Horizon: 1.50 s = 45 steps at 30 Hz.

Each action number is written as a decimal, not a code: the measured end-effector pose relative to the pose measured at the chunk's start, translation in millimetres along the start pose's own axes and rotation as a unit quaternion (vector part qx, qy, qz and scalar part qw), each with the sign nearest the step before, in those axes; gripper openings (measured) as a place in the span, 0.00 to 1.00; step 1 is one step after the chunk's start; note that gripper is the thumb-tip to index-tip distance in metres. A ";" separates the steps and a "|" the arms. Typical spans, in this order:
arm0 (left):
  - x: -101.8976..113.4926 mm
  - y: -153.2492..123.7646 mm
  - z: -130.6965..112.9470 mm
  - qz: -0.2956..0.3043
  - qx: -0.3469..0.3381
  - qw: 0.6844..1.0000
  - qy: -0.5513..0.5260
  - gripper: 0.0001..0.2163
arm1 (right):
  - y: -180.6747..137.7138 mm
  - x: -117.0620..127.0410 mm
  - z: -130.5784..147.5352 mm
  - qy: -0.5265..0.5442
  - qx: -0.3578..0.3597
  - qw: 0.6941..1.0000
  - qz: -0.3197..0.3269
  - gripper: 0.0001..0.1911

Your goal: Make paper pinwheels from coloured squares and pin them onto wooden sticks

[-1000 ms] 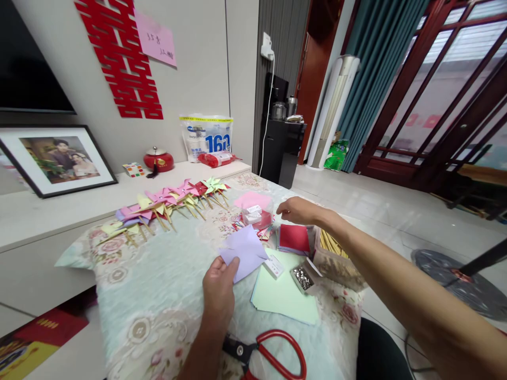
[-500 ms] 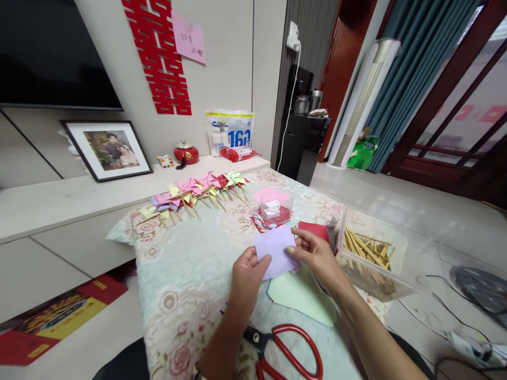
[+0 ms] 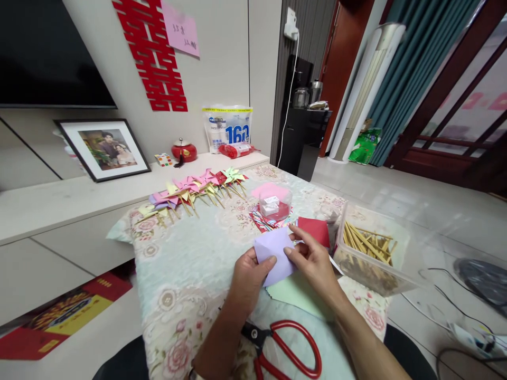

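Note:
A square of lavender paper is held up between both hands over the table. My left hand pinches its lower left side, thumb on top. At the right side, my right hand grips the sheet with thumb and fingers. Beneath the hands lies a stack of pale green paper, partly hidden by my right forearm. Red-handled scissors rest close to me, their blades partly covered by my left forearm. Behind the right hand is red paper.
Finished paper pinwheels on sticks lie in a row at the table's far left. A clear round tub holding small white boxes stands beyond the hands. To the right is a plastic bin of wooden sticks. The floral tablecloth covers the table.
The lavender sheet has turned slightly and sits a little lower. My right hand's fingers have shifted along its right edge. The camera view has moved slightly.

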State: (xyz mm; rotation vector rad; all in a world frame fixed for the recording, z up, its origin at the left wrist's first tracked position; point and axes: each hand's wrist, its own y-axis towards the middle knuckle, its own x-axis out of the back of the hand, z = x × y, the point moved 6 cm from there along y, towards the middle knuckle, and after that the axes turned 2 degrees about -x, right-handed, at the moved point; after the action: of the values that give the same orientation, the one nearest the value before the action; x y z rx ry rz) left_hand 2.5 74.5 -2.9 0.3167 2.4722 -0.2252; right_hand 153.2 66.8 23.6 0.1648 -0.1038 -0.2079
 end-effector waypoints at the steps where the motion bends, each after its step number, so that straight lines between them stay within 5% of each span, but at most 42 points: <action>1: 0.0 0.0 0.5 0.002 0.000 1.000 0.000 0.21 | -2.1 -0.1 0.6 -0.007 0.008 1.000 -0.003 0.28; 7: 8.7 2.9 4.5 -0.015 -0.016 1.000 0.014 0.21 | -5.4 -3.9 -2.9 0.133 -0.040 0.990 0.005 0.41; 11: 9.4 3.0 5.8 -0.013 -0.015 1.000 0.018 0.20 | -5.3 -6.1 -3.3 0.136 -0.041 0.990 0.014 0.41; 15: 4.7 1.4 4.2 -0.001 -0.001 1.000 0.012 0.21 | -7.4 -3.3 -1.5 0.046 0.000 0.999 0.002 0.33; 20: 4.6 0.1 -2.0 -0.015 -0.019 1.000 0.012 0.21 | -16.4 -5.2 23.2 -0.164 0.168 0.972 -0.004 0.14; 26: 7.0 1.1 -4.2 -0.008 -0.043 0.999 0.028 0.17 | -25.4 -15.5 42.1 -0.234 0.240 0.942 0.021 0.11; 33: -2.0 -1.7 -7.4 0.024 -0.059 0.996 0.070 0.11 | -26.3 -18.4 40.6 -0.241 0.228 0.943 0.020 0.06; 38: -1.6 -0.7 -12.3 -0.006 -0.080 0.990 0.117 0.11 | -26.9 -12.5 41.7 -0.229 0.215 0.949 -0.015 0.06; 45: 13.2 -1.8 -24.7 -0.090 -0.129 0.974 0.162 0.24 | -18.5 -5.2 21.6 -0.073 0.051 0.996 -0.018 0.10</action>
State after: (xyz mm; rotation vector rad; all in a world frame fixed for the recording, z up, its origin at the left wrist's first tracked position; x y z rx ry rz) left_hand -22.3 80.9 8.7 0.0161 2.8144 0.0832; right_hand 141.9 46.7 41.1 0.2524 -0.2568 -0.2505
